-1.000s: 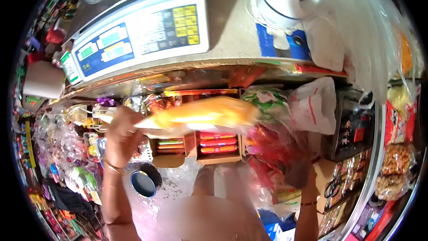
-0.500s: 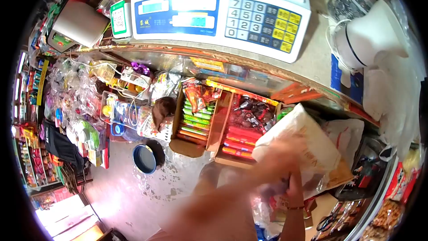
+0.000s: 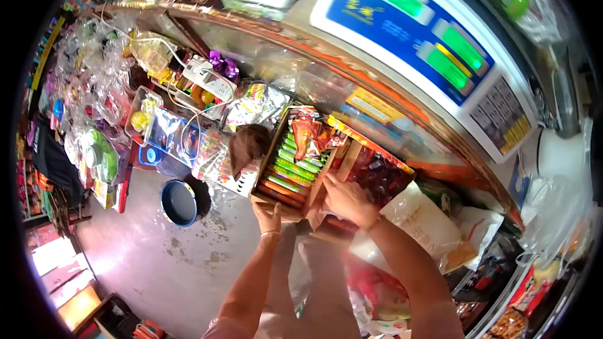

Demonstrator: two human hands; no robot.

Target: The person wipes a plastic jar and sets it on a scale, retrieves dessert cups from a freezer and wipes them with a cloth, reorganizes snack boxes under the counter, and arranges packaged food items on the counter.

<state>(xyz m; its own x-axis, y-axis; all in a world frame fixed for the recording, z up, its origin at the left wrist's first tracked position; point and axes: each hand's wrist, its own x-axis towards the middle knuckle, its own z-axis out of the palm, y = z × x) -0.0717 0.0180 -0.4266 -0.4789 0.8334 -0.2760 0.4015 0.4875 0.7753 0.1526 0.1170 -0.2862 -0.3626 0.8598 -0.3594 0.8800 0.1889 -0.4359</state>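
An open cardboard box holds rows of green and orange snack packets, with loose red packets on top. My left hand grips its front left corner, thumb over the edge. My right hand reaches across to the box's right side wall, index finger stretched along it and the other fingers curled, partly hidden. Beneath my right hand is a second cardboard box, with dark red packets in it. A cream paper bag lies right of my right wrist.
A white scale with lit green displays stands on the counter above the boxes. A power strip with white cable and a brown bag are to the left. A dark blue bucket stands on the floor.
Both hands have moved left from the cream paper bag to the snack box. The bag now lies lower beside the second box. My view has turned, bringing the boxes nearer the centre.
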